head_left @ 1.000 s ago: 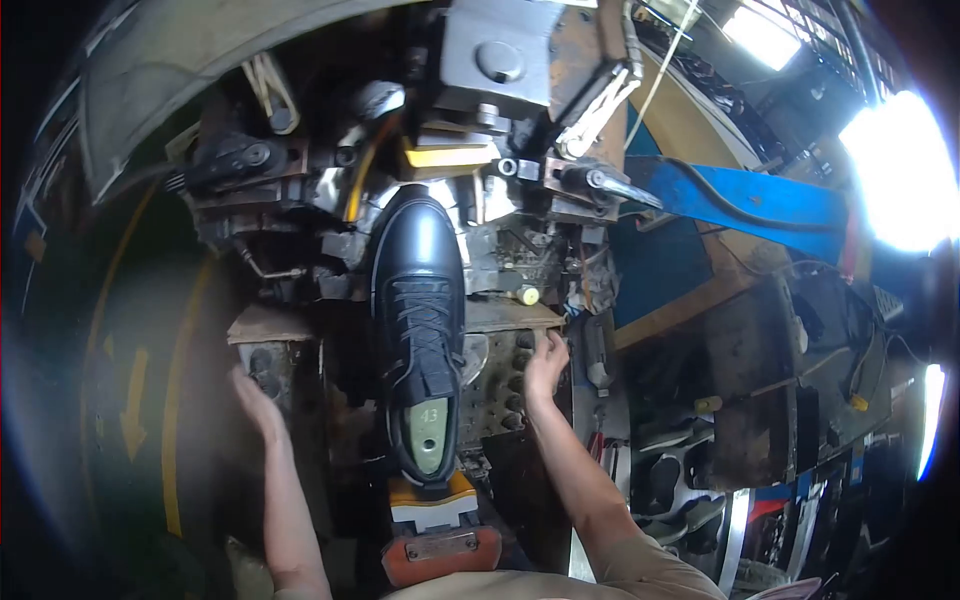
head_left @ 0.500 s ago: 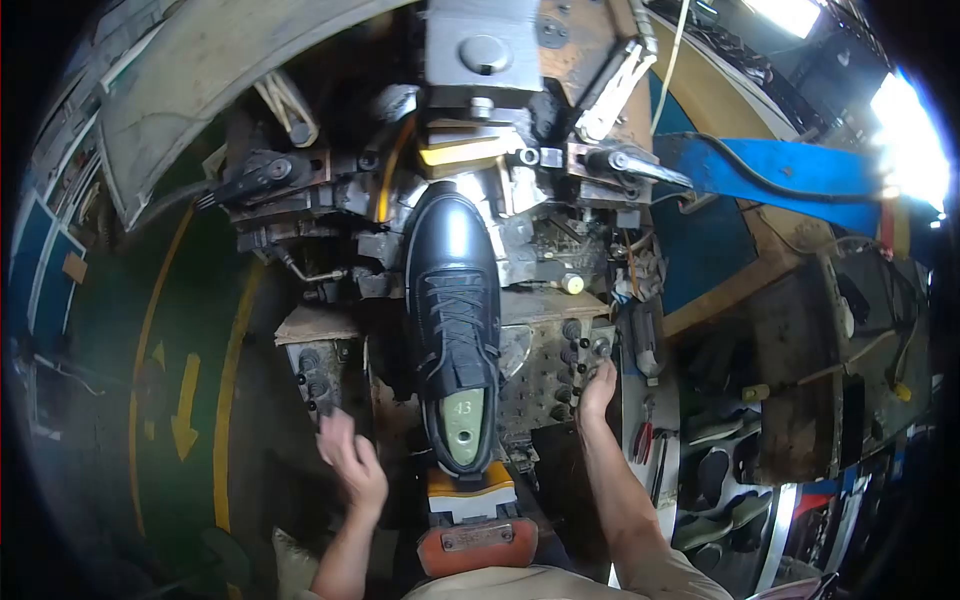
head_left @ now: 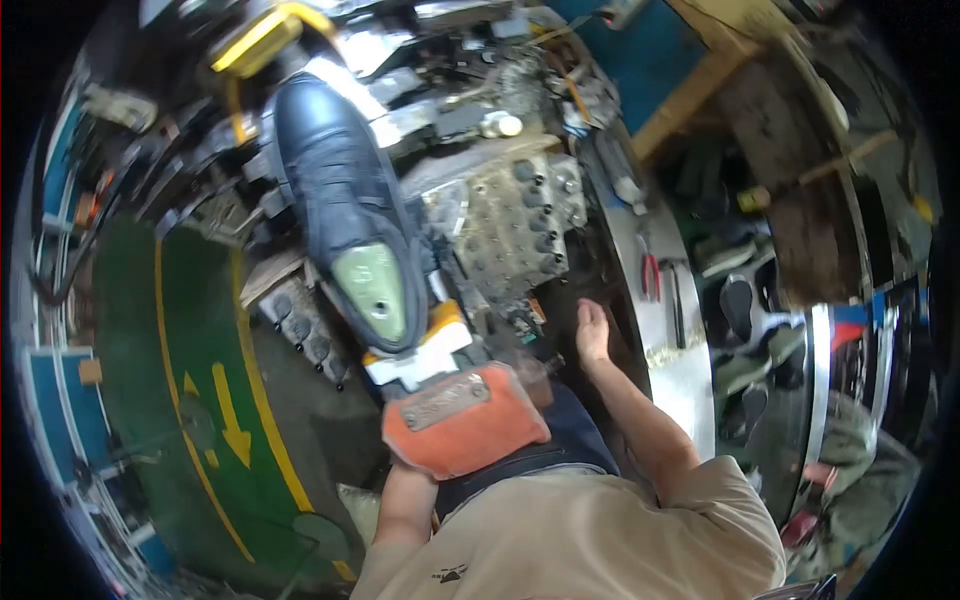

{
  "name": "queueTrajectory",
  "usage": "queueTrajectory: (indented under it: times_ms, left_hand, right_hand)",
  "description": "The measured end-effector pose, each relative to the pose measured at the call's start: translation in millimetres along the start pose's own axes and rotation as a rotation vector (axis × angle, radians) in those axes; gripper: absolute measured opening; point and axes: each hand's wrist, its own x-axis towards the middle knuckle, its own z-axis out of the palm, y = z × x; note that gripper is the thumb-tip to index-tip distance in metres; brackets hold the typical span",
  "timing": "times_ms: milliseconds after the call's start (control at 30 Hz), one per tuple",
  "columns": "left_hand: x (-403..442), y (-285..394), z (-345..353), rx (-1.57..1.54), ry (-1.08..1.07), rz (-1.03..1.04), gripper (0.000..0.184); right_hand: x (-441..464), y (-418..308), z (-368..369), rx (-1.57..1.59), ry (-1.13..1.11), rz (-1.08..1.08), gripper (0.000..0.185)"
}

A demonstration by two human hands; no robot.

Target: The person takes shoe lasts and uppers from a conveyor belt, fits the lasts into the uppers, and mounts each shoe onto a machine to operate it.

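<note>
A black lace-up shoe (head_left: 345, 190) sits toe-forward in the machine, with a green last (head_left: 371, 290) marked with a number showing at its heel opening. Behind the heel is an orange pad (head_left: 465, 418) with a metal plate. My right hand (head_left: 592, 330) hovers right of the pad, below the knobbed control panel (head_left: 505, 230), touching nothing visible; its fingers look extended, slightly blurred. My left forearm reaches up under the orange pad, which hides my left hand.
Red-handled pliers (head_left: 651, 275) lie on a metal ledge (head_left: 683, 400) at the right. Shoes or soles (head_left: 737, 305) fill a rack beyond it. A second knobbed panel (head_left: 305, 330) stands left of the shoe. The green floor (head_left: 215, 400) has yellow lines and an arrow.
The view has turned and tilted down toward my body. My right hand has moved off the right panel's knobs, back toward me. My left hand has gone from the left panel's side to behind the orange pad.
</note>
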Motion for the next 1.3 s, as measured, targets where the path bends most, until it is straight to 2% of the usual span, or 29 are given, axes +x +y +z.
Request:
queueTrajectory:
  times_ms: [33,67,133,267,333,433,500,633,667,733,800,867,900,933,967,1000,1033,1067,1100,1167,1233,1300]
  left_hand:
    - [3,5,0,-0.005,0.000,0.011,0.045]
    - [7,8,2,-0.010,-0.005,0.013,0.046]
    - [15,14,9,0.003,-0.025,0.037,0.047]
    - [5,48,7,0.010,-0.060,0.127,0.049]
    - [-15,73,0,0.022,-0.072,0.170,0.051]
    - [-45,75,-4,0.040,-0.069,0.181,0.053]
    - [-60,43,-5,0.053,-0.053,0.157,0.054]
    - [-108,-80,6,0.070,0.054,0.030,0.057]
    - [-122,-113,17,0.080,0.065,0.000,0.057]
    - [-152,-182,60,0.141,0.007,-0.067,0.059]
    - [-188,-253,121,0.312,-0.290,-0.104,0.056]
    - [-219,-320,184,0.520,-0.430,-0.080,0.054]
    - [-253,-350,222,0.543,-0.414,-0.219,0.054]
    - [-240,-380,235,0.618,-0.698,-0.128,0.058]
    - [-267,-410,261,0.681,-0.759,-0.187,0.058]
    - [-281,-443,285,0.774,-0.945,-0.159,0.058]
    - [-292,-475,300,0.882,-0.977,-0.125,0.056]
    - [-289,-501,310,1.126,-1.163,-0.069,0.053]
    - [-285,-527,321,1.343,-1.364,0.028,0.051]
    - [-321,-581,333,1.540,-1.515,0.111,0.046]
    - [-339,-629,334,1.702,-1.666,0.228,0.042]
    - [-368,-671,334,1.828,-1.809,0.343,0.041]
  right_hand:
    - [-14,9,-6,-0.077,0.000,-0.043,0.031]
    - [-25,19,-15,-0.003,-0.110,0.105,0.029]
    - [-50,13,-33,0.146,-0.132,0.297,0.031]
    - [-71,42,-72,0.097,-0.162,0.272,0.031]
    - [-81,37,-91,0.255,-0.181,0.388,0.030]
    - [-88,59,-110,0.181,-0.230,0.294,0.031]
    - [-94,61,-127,0.300,-0.318,0.360,0.033]
    - [-107,72,-184,0.452,-0.461,0.421,0.038]
    - [-109,83,-200,0.539,-0.543,0.484,0.052]
    - [-111,77,-261,0.473,-0.695,0.543,0.069]
    - [-111,97,-318,0.597,-0.929,0.690,0.095]
    - [-124,114,-380,0.541,-0.872,0.779,0.102]
    - [-132,153,-400,0.701,-0.810,0.724,0.103]
    - [-140,136,-451,0.856,-0.704,0.788,0.099]
    - [-150,183,-464,0.912,-0.574,0.682,0.097]
    - [-162,166,-515,0.828,-0.377,0.792,0.087]
    - [-172,191,-539,1.120,-0.289,0.614,0.077]
    - [-182,213,-564,1.250,-0.152,0.532,0.070]
    - [-191,235,-588,1.267,0.025,0.441,0.068]
    - [-201,252,-642,1.242,0.354,0.334,0.070]
    - [-202,288,-683,0.965,0.693,0.309,0.077]
    - [-203,321,-720,0.872,0.889,0.361,0.085]
